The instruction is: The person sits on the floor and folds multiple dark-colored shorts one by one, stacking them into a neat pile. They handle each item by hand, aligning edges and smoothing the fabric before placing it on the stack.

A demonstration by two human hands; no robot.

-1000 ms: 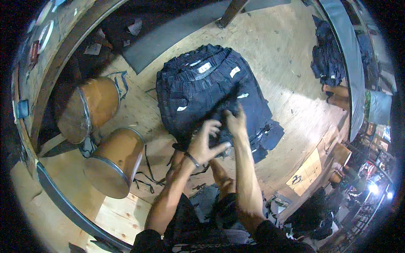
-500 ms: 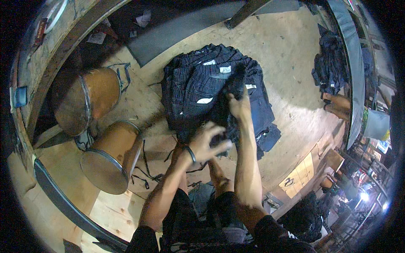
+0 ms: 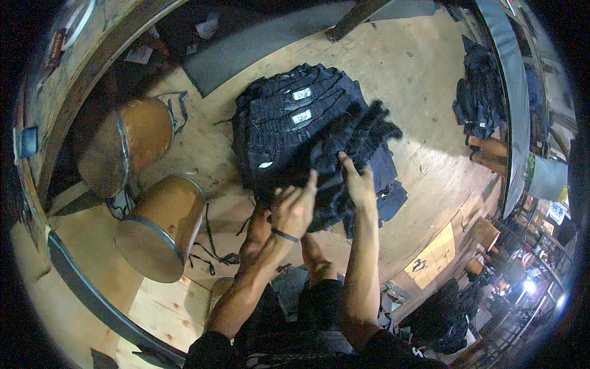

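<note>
A stack of dark denim garments (image 3: pixel 270 138) with gathered elastic waists and white labels lies on the board in front of me. Across its right side is a loose black garment (image 3: pixel 326 160), blurred by motion. My right hand (image 3: pixel 359 184) grips this garment, with the thumb on top and the other fingers partly hidden. Over the near edge of the cloth, my left hand (image 3: pixel 294 209) has its fingers apart, the index finger stretched out. A dark band circles the left wrist. My bare legs and feet show below the stack.
Two brown drum-shaped things (image 3: pixel 163 224) with metal rims lie at the left, dark cords beside them. Another dark garment pile (image 3: pixel 482 92) is at the far right, near another person's bare feet (image 3: pixel 488 154). A wooden post (image 3: pixel 353 21) stands at the back.
The black garment has swung right and spread over the stack, uncovering labelled waistbands beneath. My left hand has moved up to the cloth; my right hand has shifted slightly nearer to me.
</note>
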